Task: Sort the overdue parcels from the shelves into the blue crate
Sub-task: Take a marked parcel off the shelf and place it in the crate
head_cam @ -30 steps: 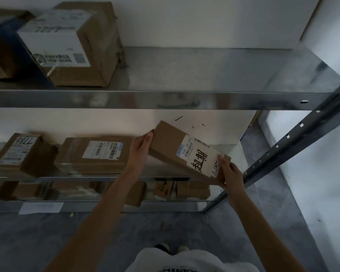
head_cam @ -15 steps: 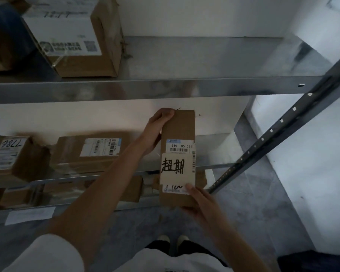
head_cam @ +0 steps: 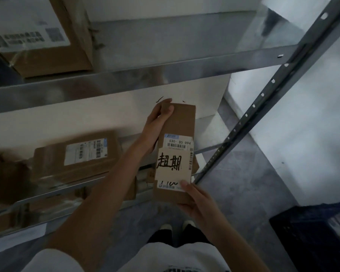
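A long brown cardboard parcel (head_cam: 180,122) with a white shipping label and a tan slip bearing black handwritten characters stands upright in front of the shelves, off the shelf. My left hand (head_cam: 155,124) grips its upper left edge, fingers curled over the top. My right hand (head_cam: 196,201) holds its bottom end, thumb pressed on the label. The blue crate (head_cam: 312,228) sits on the floor at the lower right, its inside mostly out of view.
A large box (head_cam: 47,36) stands on the upper metal shelf (head_cam: 165,75). A flat labelled parcel (head_cam: 77,158) lies on the middle shelf, with more boxes below it. A slanted perforated steel upright (head_cam: 263,95) runs along the right. Grey floor lies beyond it.
The parcel has turned from tilted to upright and come off the shelf toward me. The view has swung right and down, bringing the blue crate into sight.
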`<state>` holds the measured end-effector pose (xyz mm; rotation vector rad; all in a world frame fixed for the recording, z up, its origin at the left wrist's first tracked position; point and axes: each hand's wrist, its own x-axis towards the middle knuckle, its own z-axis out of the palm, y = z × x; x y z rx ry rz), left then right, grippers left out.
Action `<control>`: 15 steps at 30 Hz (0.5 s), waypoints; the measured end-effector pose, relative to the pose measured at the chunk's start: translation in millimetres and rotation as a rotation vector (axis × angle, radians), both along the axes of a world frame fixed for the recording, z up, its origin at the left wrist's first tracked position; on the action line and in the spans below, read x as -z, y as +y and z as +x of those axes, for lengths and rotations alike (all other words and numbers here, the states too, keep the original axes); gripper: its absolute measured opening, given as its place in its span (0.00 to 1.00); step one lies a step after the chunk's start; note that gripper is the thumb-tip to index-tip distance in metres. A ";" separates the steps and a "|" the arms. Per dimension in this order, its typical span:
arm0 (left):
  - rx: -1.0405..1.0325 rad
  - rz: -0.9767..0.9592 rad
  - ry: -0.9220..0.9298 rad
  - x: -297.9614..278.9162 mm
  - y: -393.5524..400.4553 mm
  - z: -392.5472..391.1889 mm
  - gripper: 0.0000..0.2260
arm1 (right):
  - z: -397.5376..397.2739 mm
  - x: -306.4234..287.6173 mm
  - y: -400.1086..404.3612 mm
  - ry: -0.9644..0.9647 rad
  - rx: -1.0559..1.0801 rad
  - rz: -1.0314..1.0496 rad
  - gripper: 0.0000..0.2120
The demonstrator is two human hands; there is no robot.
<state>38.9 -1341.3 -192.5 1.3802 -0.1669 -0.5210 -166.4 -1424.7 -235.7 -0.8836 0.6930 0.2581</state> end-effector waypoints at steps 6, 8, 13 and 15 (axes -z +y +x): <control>0.033 0.058 0.026 15.6 -48.7 -29.9 0.09 | -37.5 7.4 -22.1 0.080 0.120 -0.052 0.22; 0.018 0.093 0.014 30.7 -69.4 -52.4 0.09 | -59.0 11.0 -36.9 0.138 0.192 -0.075 0.23; 0.095 0.155 0.080 65.4 -125.4 -112.3 0.14 | -124.1 23.7 -90.5 0.292 0.475 -0.224 0.33; 0.179 0.205 0.089 72.5 -153.0 -135.7 0.15 | -147.9 27.3 -111.9 0.322 0.620 -0.320 0.33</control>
